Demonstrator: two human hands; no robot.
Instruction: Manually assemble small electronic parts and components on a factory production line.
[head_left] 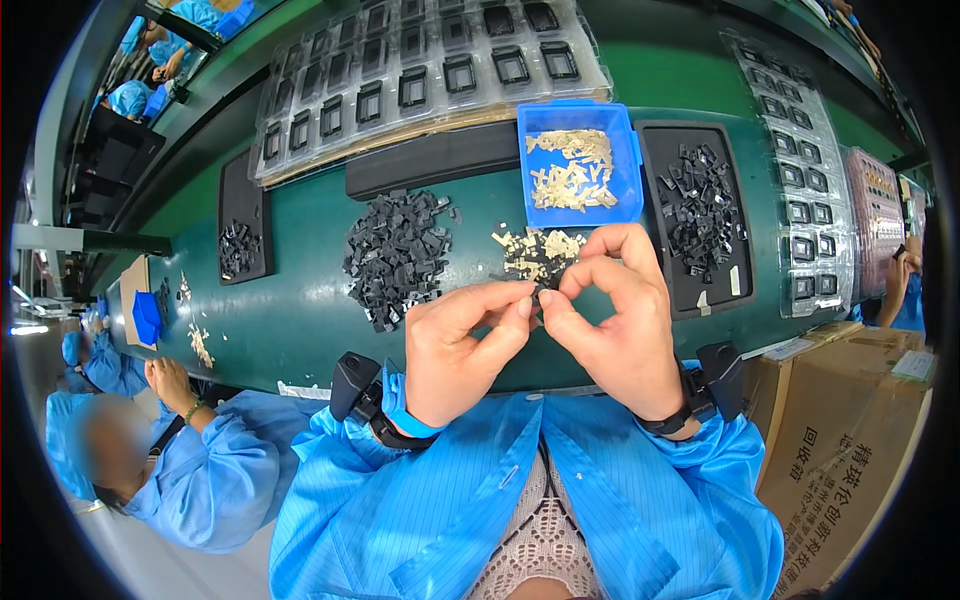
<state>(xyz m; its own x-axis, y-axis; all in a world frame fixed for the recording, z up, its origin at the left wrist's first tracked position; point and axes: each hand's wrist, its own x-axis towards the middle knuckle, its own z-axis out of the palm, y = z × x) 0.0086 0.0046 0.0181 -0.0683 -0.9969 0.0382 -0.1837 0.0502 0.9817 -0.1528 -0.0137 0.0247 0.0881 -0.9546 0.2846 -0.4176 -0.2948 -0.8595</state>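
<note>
Both left hand and right hand pinch a small dark piece on the near side of the blue bin; I worry a slipping pinch could lose it in the mixed pile there.

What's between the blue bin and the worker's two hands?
Head view: a small mixed pile of cream and black pieces on the green table, between the blue bin and the left hand and right hand.
</note>
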